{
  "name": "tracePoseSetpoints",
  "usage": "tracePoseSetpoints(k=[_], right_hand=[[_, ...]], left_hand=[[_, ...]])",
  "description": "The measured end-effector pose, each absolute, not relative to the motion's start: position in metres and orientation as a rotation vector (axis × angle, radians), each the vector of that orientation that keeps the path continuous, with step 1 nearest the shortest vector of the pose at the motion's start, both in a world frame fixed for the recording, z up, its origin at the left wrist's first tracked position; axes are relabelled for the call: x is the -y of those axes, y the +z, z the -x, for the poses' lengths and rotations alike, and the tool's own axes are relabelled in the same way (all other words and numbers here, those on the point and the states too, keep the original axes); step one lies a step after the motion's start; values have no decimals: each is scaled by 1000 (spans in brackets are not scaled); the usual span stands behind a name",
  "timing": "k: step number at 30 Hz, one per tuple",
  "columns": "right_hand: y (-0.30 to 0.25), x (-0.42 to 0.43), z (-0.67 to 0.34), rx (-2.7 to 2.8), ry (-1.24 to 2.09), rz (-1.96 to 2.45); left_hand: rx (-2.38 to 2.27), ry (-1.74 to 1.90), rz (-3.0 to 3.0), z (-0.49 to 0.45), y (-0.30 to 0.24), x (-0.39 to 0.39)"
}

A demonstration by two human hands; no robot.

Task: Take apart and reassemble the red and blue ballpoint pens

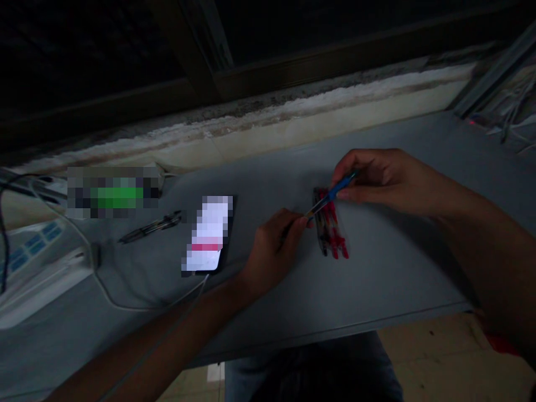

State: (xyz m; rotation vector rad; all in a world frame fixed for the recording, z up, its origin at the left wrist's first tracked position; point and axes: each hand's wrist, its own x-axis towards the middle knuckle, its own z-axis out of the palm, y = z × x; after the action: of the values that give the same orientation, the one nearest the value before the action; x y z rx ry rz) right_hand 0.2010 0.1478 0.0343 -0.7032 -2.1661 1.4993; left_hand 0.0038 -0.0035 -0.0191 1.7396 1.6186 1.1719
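Between my hands a blue pen [338, 187] is held at a slant above the table. My right hand [372, 177] pinches its blue upper part. My left hand [278, 237] is closed on the thin lower end, thumb and forefinger together. Whether the pen is in one piece or pulled apart, I cannot tell. Just beneath it lies a row of red and black pens [335, 241], side by side on the grey table [377, 268], partly covered by the blue pen and my fingers.
To the left, a lit phone [209, 229] lies with a white cable [125, 308] running from it. Beyond it are some dark pens [153, 226] and a blurred-out object with green [117, 195]. A white packet [46, 279] sits at far left. Cables [513, 111] hang at the far right.
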Motion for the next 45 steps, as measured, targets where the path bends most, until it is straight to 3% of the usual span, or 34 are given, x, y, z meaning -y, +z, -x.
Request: tracePoseSetpoints(k=[28,45], right_hand=[[20,-163,-194,1532,1708,569],[16,-162,-192,1730,1841,472]], left_hand=[[-1581,1046,-1602,-1,-17,2],[-1611,977,-1618,1,-19,1]])
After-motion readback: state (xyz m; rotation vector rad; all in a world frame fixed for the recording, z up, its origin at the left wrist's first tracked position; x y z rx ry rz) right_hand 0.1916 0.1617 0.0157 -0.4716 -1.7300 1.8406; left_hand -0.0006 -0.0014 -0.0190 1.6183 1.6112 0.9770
